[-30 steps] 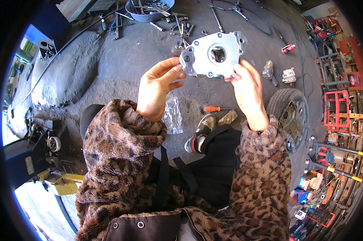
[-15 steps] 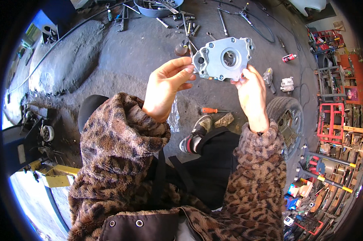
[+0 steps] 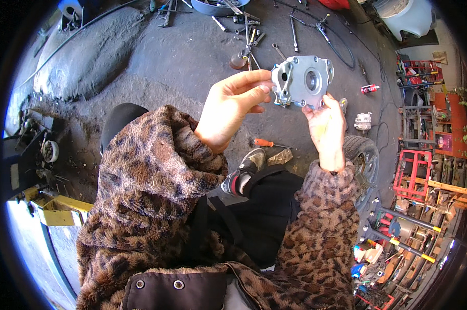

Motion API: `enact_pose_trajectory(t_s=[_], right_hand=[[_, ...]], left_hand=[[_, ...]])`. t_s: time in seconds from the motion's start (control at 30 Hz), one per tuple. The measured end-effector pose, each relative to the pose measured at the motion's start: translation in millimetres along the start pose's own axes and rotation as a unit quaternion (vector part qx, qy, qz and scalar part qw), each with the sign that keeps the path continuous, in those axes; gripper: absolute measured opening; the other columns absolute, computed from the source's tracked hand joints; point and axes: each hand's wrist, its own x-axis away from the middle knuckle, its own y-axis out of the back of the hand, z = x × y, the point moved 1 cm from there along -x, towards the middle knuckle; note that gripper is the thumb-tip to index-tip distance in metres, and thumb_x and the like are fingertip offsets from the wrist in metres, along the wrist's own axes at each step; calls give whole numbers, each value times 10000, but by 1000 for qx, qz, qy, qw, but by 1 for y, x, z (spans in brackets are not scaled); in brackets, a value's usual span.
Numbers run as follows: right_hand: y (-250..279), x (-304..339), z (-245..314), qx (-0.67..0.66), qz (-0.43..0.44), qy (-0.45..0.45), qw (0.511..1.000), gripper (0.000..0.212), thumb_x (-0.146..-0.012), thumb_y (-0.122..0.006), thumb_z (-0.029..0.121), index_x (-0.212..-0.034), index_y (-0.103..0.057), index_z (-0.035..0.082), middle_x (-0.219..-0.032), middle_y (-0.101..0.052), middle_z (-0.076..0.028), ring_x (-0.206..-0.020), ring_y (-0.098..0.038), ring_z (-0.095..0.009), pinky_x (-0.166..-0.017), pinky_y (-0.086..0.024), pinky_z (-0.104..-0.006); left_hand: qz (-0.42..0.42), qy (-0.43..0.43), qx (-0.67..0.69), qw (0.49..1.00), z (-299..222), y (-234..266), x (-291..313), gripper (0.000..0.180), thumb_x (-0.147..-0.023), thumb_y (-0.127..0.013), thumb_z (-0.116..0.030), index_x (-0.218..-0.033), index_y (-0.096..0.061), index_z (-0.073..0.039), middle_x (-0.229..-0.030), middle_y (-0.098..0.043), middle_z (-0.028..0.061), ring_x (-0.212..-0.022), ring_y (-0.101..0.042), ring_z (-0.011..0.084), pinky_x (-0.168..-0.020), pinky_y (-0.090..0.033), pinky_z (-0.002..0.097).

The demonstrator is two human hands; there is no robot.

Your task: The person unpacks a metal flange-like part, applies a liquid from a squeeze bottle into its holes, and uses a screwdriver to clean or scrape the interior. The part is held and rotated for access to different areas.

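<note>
Both hands hold a silver metal oil pump (image 3: 296, 78) up in front of me, above the floor. It is a flat cast housing with a large round bore, several bolts along its edge and a smaller dark hole at its left end. My left hand (image 3: 227, 109) pinches the left edge between thumb and fingers. Gripping the lower right edge is my right hand (image 3: 327, 129), its thumb and fingers closed there. The pump is turned at an angle, so its back is mostly hidden.
Wrenches, sockets and a blue-grey basin (image 3: 218, 7) lie at the far side. An orange screwdriver (image 3: 263, 142) lies by my shoe (image 3: 253, 160). To the right are a tyre (image 3: 362, 155), a red can (image 3: 369, 89), a silver alternator-like part (image 3: 363, 121) and a red metal frame (image 3: 412, 173).
The oil pump has shifted right and turned, showing more of its left side. Both hands have moved with it and keep hold. The view has shifted slightly.
</note>
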Motion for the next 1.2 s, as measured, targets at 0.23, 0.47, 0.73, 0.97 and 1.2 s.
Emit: enact_pose_trajectory(t_s=[0.23, 0.47, 0.73, 0.97, 1.2], right_hand=[[3, 0, 1, -24, -12, -15, 1000, 274, -969, -530, 230, -1139, -566, 19, -1110, -621, -98, -934, -561, -184, -784, -464, -350], [0, 3, 6, -25, -29, 2, 999, 262, -961, -565, 247, -1100, -575, 26, -1057, -659, -105, -836, -575, -188, -741, -468, -344], [-6, 5, 9, -15, -41, 31, 999, 184, -972, -542, 208, -1016, -578, 33, -1069, -617, -92, -897, -542, -176, -723, -450, -344], [-17, 13, 12, -3, -58, 52, 997, 164, -975, -517, 191, -952, -579, 41, -965, -606, -75, -838, -543, -172, -709, -448, -340], [-27, 21, 16, 39, -38, 104, 993, 177, -974, -520, 176, -942, -599, 20, -907, -599, -63, -785, -550, -159, -712, -456, -335]], left_hand=[[40, -19, -5, 999, -3, 0, 0, 333, -967, -638, -137, -1288, -631, -50, -1145, -707, 46, -984, -652, 133, -868, -519, 312], [50, -5, -11, 999, -5, -2, 5, 336, -970, -629, -134, -1293, -626, -43, -1144, -708, 48, -996, -653, 142, -868, -524, 320], [34, -3, 0, 999, -3, 1, 2, 357, -966, -633, -134, -1311, -612, -42, -1149, -703, 43, -987, -660, 144, -858, -523, 311], [31, -7, 20, 999, -1, 5, 0, 374, -951, -650, -117, -1315, -607, -41, -1145, -701, 45, -980, -666, 146, -844, -534, 308], [19, 4, 16, 1000, 2, 5, -2, 359, -967, -626, -109, -1318, -601, -34, -1158, -691, 50, -990, -669, 146, -847, -542, 308]])
